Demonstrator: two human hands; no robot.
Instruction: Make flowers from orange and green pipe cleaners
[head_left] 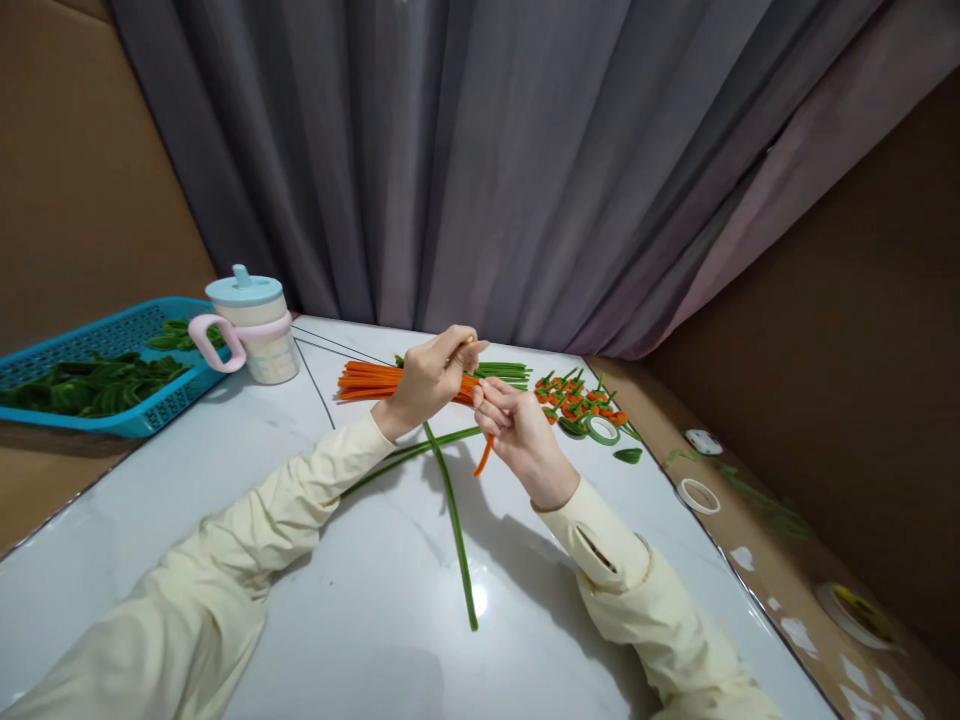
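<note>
Above the middle of the table, my right hand (517,425) pinches an orange pipe cleaner (484,457), whose curved end hangs below the fingers. Close beside it, my left hand (435,375) is closed with thumb and fingers together; what sits in that pinch is too small to make out. Behind the hands lies a bundle of orange pipe cleaners (367,380), partly covered by my left hand. A bundle of green pipe cleaners (510,374) is behind my right hand. Loose green pipe cleaners (455,520) cross on the tabletop under my wrists.
On the right are several small orange-and-green pieces (576,398), a roll of green tape (603,430) and a white ring (698,496). A lidded cup (259,330) with a pink handle stands left, by a blue basket (142,415) of green pieces. A grey curtain (510,180) hangs behind.
</note>
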